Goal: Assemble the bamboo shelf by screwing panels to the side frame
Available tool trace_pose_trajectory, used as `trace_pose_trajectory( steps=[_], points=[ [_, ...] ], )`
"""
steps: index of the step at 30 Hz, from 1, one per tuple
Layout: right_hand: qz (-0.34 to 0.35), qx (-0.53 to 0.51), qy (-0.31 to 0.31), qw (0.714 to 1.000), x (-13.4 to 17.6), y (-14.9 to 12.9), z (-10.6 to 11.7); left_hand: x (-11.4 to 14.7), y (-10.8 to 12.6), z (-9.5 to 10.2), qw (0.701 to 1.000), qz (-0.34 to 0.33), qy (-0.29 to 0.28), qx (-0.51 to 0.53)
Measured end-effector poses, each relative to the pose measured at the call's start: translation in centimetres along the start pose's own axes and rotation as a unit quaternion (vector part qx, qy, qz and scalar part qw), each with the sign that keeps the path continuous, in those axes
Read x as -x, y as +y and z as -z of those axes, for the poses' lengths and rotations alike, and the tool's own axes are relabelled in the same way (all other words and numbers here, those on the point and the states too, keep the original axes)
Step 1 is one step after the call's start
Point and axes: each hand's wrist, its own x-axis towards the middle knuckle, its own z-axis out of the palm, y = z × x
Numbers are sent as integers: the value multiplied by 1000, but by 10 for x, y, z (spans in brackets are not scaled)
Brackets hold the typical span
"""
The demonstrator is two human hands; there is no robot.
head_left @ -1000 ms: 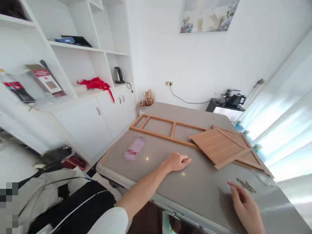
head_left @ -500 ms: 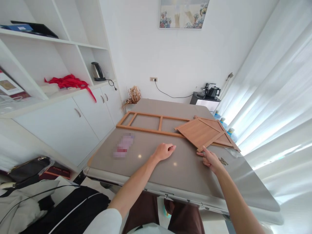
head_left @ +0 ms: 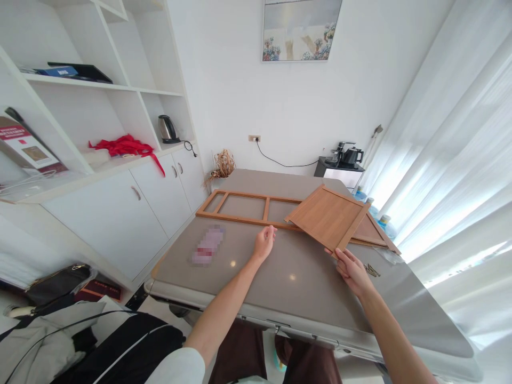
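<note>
My right hand [head_left: 352, 271] grips the near corner of a wooden panel [head_left: 326, 216], thumb on top and fingers underneath. The panel is tilted, its near side raised, above another wooden panel [head_left: 370, 231] and the right end of a long wooden frame [head_left: 244, 220] with crossbars. Just short of the frame, my left hand [head_left: 264, 244] is closed with curled fingers; whatever they may hold is hidden. Several small brass-coloured screws or bolts [head_left: 372, 270] lie to the right of my right hand.
The grey table [head_left: 256, 288] carries a blurred pinkish item [head_left: 208, 245] on the left. A clear plastic bag [head_left: 388, 256] lies by the right edge, near several water bottles [head_left: 386, 221]. White shelves [head_left: 128, 88] stand left; a black side table [head_left: 340, 168] stands at the back right.
My right hand has raised and turned the panel, lifting its near corner off the stack. My left hand has moved forward, closer to the frame, fingers still curled. The view has tilted up slightly.
</note>
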Motion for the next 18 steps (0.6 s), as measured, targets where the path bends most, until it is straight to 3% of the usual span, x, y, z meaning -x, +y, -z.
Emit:
trace_pose_trajectory(
  steps=[3,5,8,11,14,18],
  points=[
    [-8,12,-48,999,30,-8,6,-10,3,11,994,61,16,91],
    [-19,38,-95,995,46,-13,10,-9,10,22,985,95,-8,140],
    [-43,83,-159,983,63,-14,7,5,24,36,966,138,-80,203],
    [-62,112,-204,971,73,-8,-4,29,34,47,912,203,-177,309],
    [-66,131,-234,961,80,-1,-18,52,38,55,936,184,-126,272],
    [-55,171,-279,943,84,-1,-29,73,42,70,983,95,-51,146]
  ],
)
